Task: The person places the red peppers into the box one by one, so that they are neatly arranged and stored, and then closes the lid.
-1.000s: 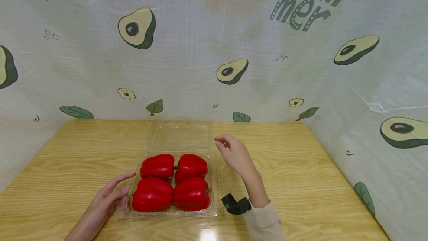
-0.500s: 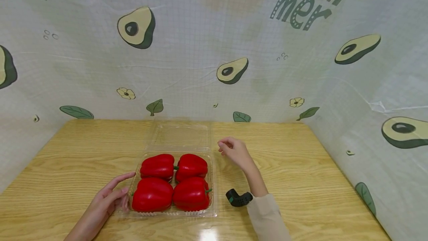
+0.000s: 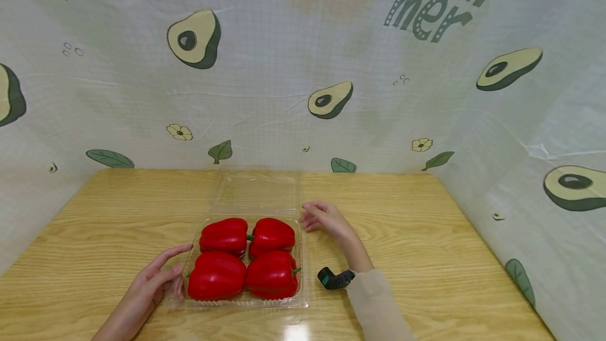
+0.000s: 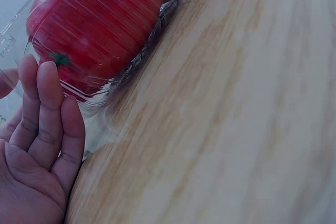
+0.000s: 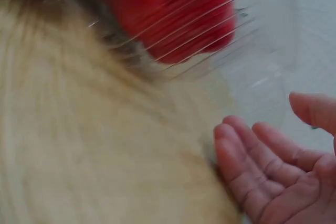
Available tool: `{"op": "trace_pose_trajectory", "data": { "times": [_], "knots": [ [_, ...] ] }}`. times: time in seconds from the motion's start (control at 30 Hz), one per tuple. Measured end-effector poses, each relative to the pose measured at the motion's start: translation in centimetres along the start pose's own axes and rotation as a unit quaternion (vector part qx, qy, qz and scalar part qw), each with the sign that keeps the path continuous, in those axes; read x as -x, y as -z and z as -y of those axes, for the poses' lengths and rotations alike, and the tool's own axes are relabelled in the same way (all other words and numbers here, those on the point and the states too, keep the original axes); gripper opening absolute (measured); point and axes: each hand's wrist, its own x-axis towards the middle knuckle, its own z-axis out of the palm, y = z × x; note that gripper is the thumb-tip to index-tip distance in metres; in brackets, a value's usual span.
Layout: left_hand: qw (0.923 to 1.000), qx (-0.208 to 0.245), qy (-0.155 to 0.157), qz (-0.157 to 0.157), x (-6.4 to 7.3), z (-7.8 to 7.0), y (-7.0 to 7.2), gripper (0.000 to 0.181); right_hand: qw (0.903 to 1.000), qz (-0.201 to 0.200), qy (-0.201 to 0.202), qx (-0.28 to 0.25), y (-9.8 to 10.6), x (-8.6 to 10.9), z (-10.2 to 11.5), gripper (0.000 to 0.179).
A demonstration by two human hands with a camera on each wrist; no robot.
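Note:
Several red bell peppers (image 3: pixel 218 276) fill a clear plastic clamshell container (image 3: pixel 246 304), stems showing green. Its see-through lid (image 3: pixel 258 193) lies folded back behind the base. At the container's left side rests my left hand (image 3: pixel 147 288), the index finger reaching along the wall. The left wrist view shows those fingers (image 4: pixel 50 85) nearly straight against the plastic, beside a pepper (image 4: pixel 100 30). My right hand (image 3: pixel 330 221) hovers near the back right corner, by the lid's hinge. In the right wrist view its fingers (image 5: pixel 252 166) are relaxed, with nothing held and the thumb apart.
A wood-grain table (image 3: pixel 402 236) carries the container. Behind and to the right hangs a pale curtain (image 3: pixel 265 78) printed with avocados and leaves. A black wrist device (image 3: pixel 335 279) sits on the right wrist by a beige sleeve (image 3: pixel 379 304).
My right hand first drew slightly back to the right, then came left and nearer to the container's back right corner. The left hand, peppers and lid keep their places.

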Motion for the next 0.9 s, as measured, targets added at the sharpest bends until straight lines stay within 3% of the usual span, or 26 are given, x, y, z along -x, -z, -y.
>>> {"op": "trace_pose_trajectory", "data": {
  "times": [0.1,0.3,0.57,0.9],
  "knots": [
    [1.0000,-0.002,0.002,-0.001,0.0,0.0,0.0,0.038,0.9994,0.014,0.004,-0.031,-0.1,-0.3,-0.8,0.041],
    [1.0000,-0.005,0.003,-0.001,0.0,0.0,0.0,0.038,0.9961,0.004,0.014,-0.088,0.0,-0.7,-1.4,0.041],
    [1.0000,-0.008,0.003,-0.001,0.0,0.0,0.0,0.038,0.9954,0.005,0.005,-0.095,0.0,-0.9,-1.3,0.031],
    [1.0000,-0.002,-0.001,0.004,0.0,0.1,0.0,0.038,0.9929,-0.049,-0.014,-0.108,-0.9,-0.9,-0.9,0.014]
  ]
}}
